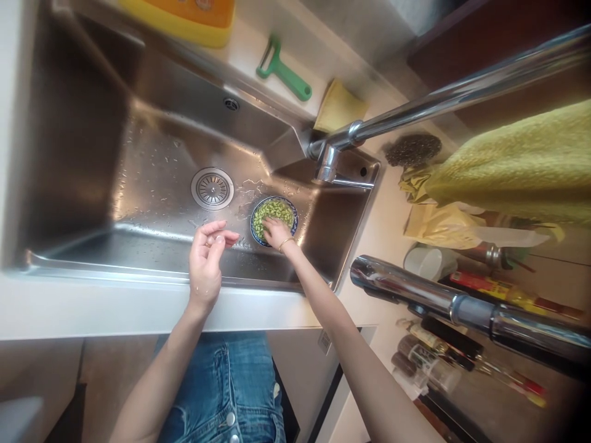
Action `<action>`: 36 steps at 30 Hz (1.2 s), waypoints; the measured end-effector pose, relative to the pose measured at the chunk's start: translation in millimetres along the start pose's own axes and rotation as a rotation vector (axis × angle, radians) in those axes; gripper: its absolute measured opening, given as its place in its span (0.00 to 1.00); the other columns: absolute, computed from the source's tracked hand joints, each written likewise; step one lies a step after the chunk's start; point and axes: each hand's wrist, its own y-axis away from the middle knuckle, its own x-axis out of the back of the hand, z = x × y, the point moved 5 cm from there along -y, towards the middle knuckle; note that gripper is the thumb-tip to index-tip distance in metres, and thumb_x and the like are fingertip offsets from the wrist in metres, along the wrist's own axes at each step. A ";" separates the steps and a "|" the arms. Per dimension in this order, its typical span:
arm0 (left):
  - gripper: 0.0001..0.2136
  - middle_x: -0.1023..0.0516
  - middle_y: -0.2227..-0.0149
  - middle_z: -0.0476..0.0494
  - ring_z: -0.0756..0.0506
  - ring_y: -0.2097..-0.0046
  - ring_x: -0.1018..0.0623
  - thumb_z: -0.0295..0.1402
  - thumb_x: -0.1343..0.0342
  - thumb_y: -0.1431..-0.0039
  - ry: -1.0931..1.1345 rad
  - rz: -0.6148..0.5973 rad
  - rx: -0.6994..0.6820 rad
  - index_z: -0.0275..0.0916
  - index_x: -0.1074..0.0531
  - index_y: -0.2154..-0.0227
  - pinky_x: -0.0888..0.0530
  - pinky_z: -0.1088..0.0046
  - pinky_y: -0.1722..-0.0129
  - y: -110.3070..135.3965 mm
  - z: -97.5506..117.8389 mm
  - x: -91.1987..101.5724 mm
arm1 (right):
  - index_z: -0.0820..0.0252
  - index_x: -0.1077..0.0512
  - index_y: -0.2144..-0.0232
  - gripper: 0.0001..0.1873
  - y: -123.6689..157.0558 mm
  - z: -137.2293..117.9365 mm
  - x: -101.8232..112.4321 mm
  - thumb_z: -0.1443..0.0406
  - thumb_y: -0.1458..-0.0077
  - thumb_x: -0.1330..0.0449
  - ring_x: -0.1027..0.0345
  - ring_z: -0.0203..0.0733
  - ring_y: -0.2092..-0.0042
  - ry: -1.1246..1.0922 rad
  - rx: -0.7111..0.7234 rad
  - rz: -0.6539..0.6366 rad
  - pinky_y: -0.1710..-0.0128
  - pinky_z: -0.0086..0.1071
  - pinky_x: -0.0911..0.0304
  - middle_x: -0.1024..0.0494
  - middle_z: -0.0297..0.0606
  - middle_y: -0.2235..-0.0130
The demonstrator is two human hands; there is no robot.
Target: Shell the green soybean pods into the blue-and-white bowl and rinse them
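A blue-and-white patterned bowl (253, 226) stands on the sink floor, filled with small chopped green pieces (282, 212) that look like beans. My right hand (277, 234) reaches over its near rim, fingers extended onto the green pieces; the fingertips are partly sunk among them. To the left of the bowl, my left hand (206, 258) hovers over the sink's front edge. Its fingers are loosely bent and apart from the thumb, and it holds nothing. Water drops show on its wrist.
The steel sink (152, 178) has a round drain (212, 189) left of the bowl. A tap (327, 163) rises at the right, its shiny spout (406, 283) overhanging the counter. Behind lie a green peeler (289, 77) and a yellow sponge cloth (339, 107). Bottles (489, 286) stand right.
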 end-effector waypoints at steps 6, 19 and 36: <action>0.09 0.22 0.66 0.46 0.49 0.62 0.22 0.35 0.46 0.39 -0.006 0.006 0.006 0.39 0.30 0.57 0.26 0.70 0.57 1.1 0.0 0.6 | 0.59 0.27 0.50 0.20 0.5 -0.1 6.7 0.70 0.45 0.47 0.36 0.53 0.43 0.009 -0.004 0.041 0.41 0.49 0.43 0.26 0.44 0.46; 0.09 0.22 0.66 0.45 0.49 0.61 0.22 0.34 0.47 0.39 -0.016 0.028 0.021 0.39 0.29 0.57 0.27 0.70 0.58 -2.3 -1.6 9.6 | 0.64 0.30 0.48 0.25 -38.2 73.0 39.4 0.73 0.50 0.49 0.36 0.48 0.42 -0.383 -0.311 0.291 0.38 0.48 0.46 0.28 0.48 0.44; 0.12 0.22 0.66 0.47 0.49 0.62 0.23 0.37 0.44 0.41 -0.032 0.020 0.060 0.38 0.30 0.57 0.27 0.73 0.58 -10.1 -3.9 2.2 | 0.58 0.27 0.56 0.26 -4.6 75.2 2.6 0.78 0.58 0.47 0.29 0.38 0.49 -0.825 -0.378 0.216 0.42 0.38 0.39 0.22 0.37 0.51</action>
